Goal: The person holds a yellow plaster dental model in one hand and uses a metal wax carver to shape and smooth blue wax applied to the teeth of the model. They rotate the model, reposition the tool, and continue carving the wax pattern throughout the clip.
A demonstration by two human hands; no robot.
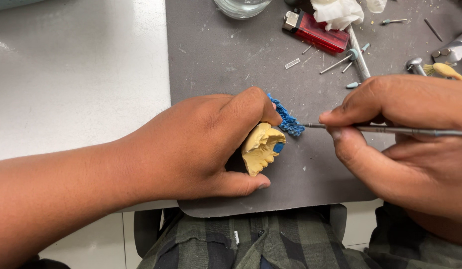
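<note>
Left hand gripping yellow dental cast near mat edge, right hand pinching metal tool

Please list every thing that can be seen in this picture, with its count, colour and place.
dental cast: one, yellow, in the left hand, over the mat's front part
blue wax piece: one, blue, on top of the cast, at the tool's tip
metal hand tool: one, silver, in the right hand, lying level
work mat: one, grey, on the white table
lighter: one, red, mat's far side
glass jar: one, clear, top edge
tissue: one, white, beside the lighter
small burs: several, teal-tipped, far right of mat
left hand: one, grips the cast
right hand: one, holds the tool
</note>
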